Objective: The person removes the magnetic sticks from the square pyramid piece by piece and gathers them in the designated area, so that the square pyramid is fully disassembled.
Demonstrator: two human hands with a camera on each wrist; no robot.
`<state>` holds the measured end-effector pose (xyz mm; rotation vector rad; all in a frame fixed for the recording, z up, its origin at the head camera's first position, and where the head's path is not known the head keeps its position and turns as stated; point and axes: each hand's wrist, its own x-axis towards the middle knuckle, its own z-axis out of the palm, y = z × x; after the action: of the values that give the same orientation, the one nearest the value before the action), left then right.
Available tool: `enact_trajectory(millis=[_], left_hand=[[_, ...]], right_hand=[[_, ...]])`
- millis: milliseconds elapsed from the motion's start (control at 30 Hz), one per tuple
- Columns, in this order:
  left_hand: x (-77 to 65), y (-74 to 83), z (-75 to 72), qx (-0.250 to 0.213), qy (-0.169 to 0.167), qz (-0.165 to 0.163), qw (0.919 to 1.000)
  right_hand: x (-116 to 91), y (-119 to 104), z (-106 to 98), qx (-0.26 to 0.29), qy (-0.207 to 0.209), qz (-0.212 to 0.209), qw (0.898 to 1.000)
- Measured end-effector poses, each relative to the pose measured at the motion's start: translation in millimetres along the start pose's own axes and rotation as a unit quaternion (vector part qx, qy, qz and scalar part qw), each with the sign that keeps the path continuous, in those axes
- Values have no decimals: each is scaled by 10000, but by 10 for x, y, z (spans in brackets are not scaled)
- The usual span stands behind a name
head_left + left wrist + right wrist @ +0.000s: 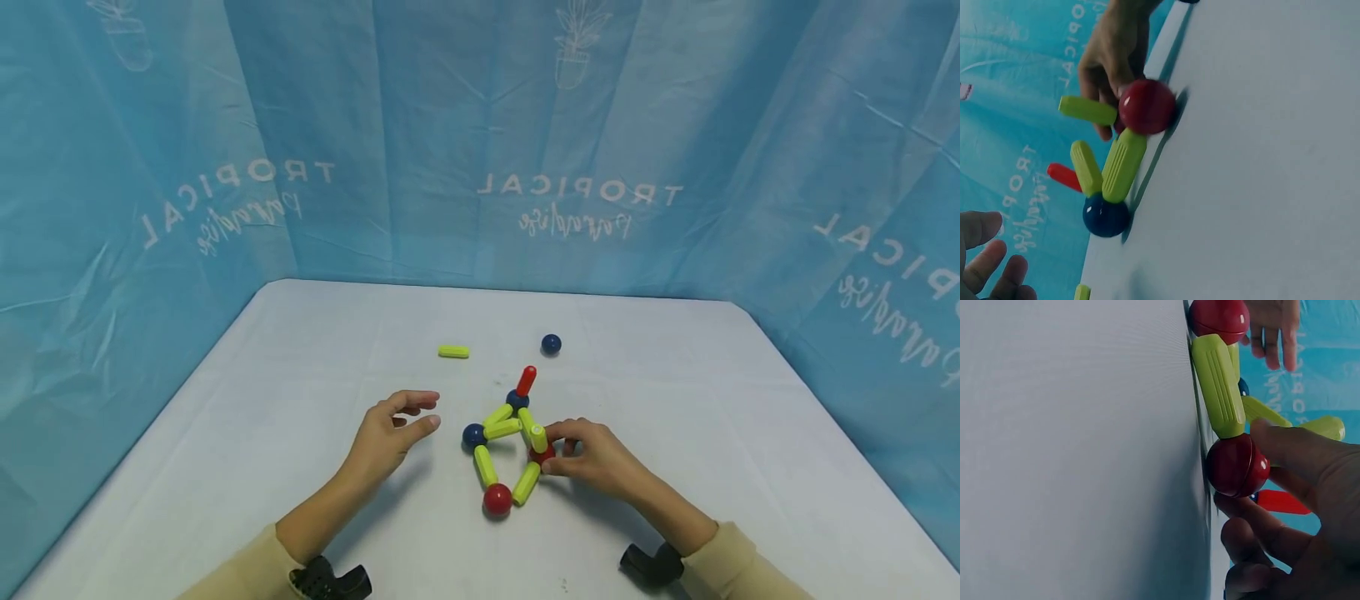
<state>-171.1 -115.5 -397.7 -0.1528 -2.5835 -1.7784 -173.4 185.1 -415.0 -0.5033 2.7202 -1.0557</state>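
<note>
A ring of yellow-green magnetic rods and red and blue balls lies on the table. My right hand pinches its right-hand red ball between thumb and fingers. A yellow-green rod sticks up from that ball. The other red ball sits at the near corner, joined to rods on both sides. One blue ball forms the left corner; the far blue ball carries an upright red rod. My left hand hovers left of the ring, fingers loosely bent, holding nothing.
Beyond the ring, a loose yellow-green rod and a loose blue ball lie on the white table. Blue printed curtains hang around the far and side edges. Each wrist wears a black camera.
</note>
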Motion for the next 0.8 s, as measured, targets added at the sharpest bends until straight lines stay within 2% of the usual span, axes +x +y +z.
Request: enact_trajectory(millis=[167, 367, 500, 633, 800], left_hand=[[-111, 32, 49, -107, -74, -239, 9996], [-188, 60, 78, -206, -115, -294, 9993], [-237, 68, 114, -315, -157, -210, 9992], [-290, 71, 168, -301, -251, -52, 9992], [-342, 93, 253, -125, -566, 93, 9983]], right_hand=[[16, 37, 11, -42, -77, -58, 9999], [-85, 22, 76, -225, 167, -59, 9996], [-208, -69, 160, -379, 408, -112, 9984], [-322, -178, 251, -334, 462, -152, 9983], [-388, -245, 342, -147, 526, -233, 9982]])
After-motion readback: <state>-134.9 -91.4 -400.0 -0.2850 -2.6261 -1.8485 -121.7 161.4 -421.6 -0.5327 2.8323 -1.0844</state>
